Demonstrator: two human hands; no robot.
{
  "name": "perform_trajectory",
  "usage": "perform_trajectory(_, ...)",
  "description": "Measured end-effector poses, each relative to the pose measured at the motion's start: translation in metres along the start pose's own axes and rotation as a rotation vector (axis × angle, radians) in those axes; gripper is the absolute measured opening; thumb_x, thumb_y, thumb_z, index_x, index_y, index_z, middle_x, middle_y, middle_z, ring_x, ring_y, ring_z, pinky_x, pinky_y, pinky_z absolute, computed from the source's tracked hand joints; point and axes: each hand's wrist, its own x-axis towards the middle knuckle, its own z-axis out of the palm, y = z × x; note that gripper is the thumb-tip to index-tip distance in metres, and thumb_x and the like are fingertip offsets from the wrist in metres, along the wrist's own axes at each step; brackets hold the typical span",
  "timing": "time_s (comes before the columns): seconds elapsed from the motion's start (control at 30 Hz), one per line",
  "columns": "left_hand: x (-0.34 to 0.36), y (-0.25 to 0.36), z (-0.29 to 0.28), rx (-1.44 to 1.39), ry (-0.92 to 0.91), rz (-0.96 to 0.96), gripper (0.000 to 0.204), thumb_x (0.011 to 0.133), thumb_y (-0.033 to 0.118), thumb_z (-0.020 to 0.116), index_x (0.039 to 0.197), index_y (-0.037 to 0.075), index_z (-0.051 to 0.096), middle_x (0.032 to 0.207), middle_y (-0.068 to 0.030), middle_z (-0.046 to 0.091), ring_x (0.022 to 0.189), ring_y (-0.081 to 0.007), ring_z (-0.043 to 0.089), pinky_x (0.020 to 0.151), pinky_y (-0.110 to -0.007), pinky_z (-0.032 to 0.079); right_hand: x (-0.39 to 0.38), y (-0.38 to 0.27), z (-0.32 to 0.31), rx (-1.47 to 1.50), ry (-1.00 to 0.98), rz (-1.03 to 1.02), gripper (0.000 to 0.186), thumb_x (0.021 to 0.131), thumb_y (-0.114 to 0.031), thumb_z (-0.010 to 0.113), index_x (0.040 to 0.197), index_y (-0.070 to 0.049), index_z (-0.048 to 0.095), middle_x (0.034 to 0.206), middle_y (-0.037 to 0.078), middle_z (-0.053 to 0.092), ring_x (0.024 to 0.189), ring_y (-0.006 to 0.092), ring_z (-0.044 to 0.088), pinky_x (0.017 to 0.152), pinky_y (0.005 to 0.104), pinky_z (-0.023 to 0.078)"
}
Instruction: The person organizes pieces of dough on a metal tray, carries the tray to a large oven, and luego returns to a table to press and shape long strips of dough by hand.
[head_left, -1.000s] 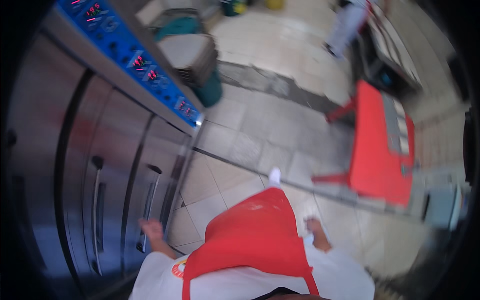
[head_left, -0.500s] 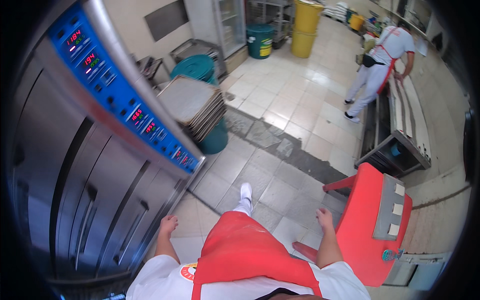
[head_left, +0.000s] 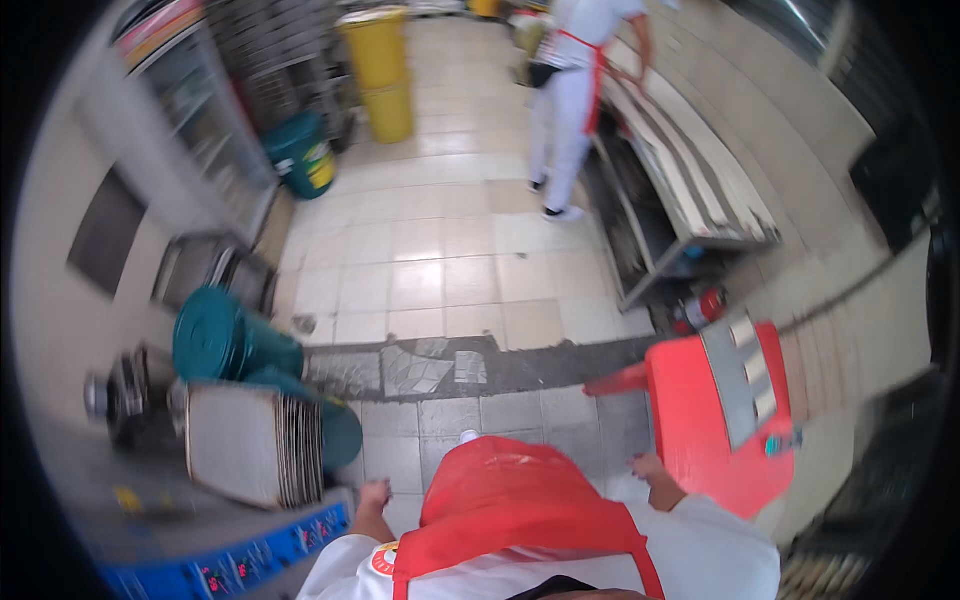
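From the head, showing left hand (head_left: 376,494) loosely spread, apparently empty, near the stacked trays (head_left: 235,445), all untouched; right hand (head_left: 648,467) likewise, beside the red table (head_left: 692,430) bearing a grey panel (head_left: 728,388). Apparently with no handling under way.

Red table (head_left: 690,420), flat grey board (head_left: 726,400) lying on top

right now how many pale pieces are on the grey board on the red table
3 on the grey board, along its right side: a far piece, a middle piece and a near piece; none looks hidden.
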Motion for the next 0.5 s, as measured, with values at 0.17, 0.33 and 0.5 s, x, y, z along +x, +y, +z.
perform_trajectory(0.17,0.074,0.365,0.087,0.207,-0.097,0.533,0.035,0.101,0.021,0.069,0.125,-0.004,0.068,0.099,-0.0082,0.073,0.083,-0.0157,0.067,0.076,-0.031,0.055,-0.012,-0.106,-0.013,0.268,0.125,0.099,0.052,0.090,-0.036,0.077,0.128,0.001,0.074,0.112,0.021,0.077,0.097,0.0318,0.075,0.084,0.0419,0.058)
perform_trajectory(0.33,0.111,0.600,0.207,0.375,-0.233,0.781,0.037,0.102,0.022,0.069,0.129,-0.003,0.067,0.101,-0.0079,0.074,0.086,-0.0149,0.067,0.082,-0.032,0.055,0.053,-0.197,-0.011,0.333,0.099,0.184,0.055,0.089,-0.044,0.075,0.125,-0.001,0.076,0.121,0.024,0.076,0.114,0.0382,0.072,0.100,0.0444,0.056)
perform_trajectory(0.5,0.187,0.664,0.225,0.612,-0.324,0.628,0.040,0.101,0.021,0.072,0.130,-0.005,0.067,0.102,-0.0110,0.075,0.089,-0.0166,0.069,0.081,-0.033,0.056,0.174,-0.322,-0.051,0.162,-0.048,0.145,0.052,0.092,-0.041,0.075,0.122,0.001,0.076,0.102,0.018,0.079,0.086,0.0294,0.077,0.082,0.0415,0.060)
